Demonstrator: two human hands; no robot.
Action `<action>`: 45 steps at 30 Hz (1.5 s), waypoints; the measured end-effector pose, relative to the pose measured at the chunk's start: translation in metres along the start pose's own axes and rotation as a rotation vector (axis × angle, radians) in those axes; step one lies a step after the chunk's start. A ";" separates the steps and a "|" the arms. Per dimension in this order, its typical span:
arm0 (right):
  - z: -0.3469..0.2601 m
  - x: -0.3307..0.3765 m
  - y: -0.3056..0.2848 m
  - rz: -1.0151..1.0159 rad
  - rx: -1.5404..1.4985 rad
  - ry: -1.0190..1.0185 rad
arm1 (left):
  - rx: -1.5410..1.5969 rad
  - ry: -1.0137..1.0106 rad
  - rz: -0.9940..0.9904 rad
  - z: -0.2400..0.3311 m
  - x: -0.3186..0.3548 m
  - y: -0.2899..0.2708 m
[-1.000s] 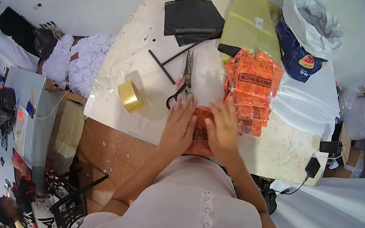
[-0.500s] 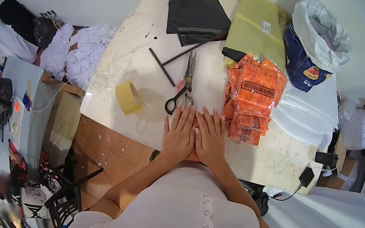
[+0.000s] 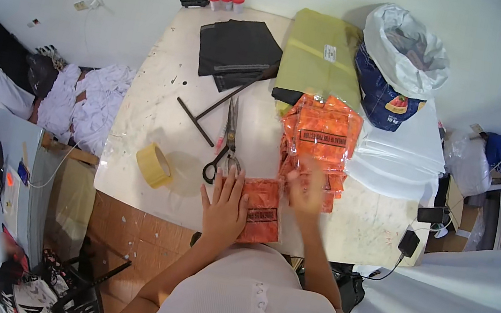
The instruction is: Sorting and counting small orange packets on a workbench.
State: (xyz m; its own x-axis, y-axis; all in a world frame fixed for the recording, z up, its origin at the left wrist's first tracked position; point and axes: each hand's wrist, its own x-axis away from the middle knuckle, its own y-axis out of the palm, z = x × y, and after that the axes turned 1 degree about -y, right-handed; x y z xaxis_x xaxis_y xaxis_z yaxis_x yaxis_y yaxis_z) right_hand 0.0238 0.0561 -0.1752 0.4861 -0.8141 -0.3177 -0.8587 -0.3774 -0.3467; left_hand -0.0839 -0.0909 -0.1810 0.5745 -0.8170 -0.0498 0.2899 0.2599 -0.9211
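Pressing a flat orange plastic packet with a dark printed band down onto the near edge of the pale, paint-flecked table: the left hand lies palm-down on the packet's left side, fingers spread and straight, no pinch. Right hand, blurred, is lifted off toward the stack of matching orange packets just beyond; its grip looks loose and open, holding nothing that can be made out. Step judged: one packet flattened, the next being fetched. Next move calls for a clean pinch on a single top packet, without dragging its neighbours. Adjacent: steel scissors with dark handles touching distance from the left fingertips; roll of yellow tape further left; stack of white sheets right of the pile. Change from half a second ago: both hands then lay side by side on the packet; the right has since left it.
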 end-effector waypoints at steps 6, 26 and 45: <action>0.069 -0.075 -0.063 0.352 0.756 0.167 | 0.105 0.063 -0.095 -0.004 -0.003 -0.020; -0.118 -0.085 -0.090 -0.227 0.010 -0.318 | 0.596 0.271 -0.179 0.074 -0.086 -0.110; -0.027 0.030 -0.030 -0.508 -0.378 0.602 | 1.214 -0.408 -0.051 -0.028 0.004 -0.039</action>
State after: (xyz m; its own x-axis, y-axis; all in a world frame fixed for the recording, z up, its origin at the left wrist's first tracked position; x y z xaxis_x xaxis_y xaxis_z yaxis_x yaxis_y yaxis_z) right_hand 0.0603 0.0309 -0.1505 0.7477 -0.5625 0.3528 -0.6098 -0.7920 0.0298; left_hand -0.1143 -0.1185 -0.1557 0.6716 -0.6797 0.2950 0.7037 0.7097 0.0333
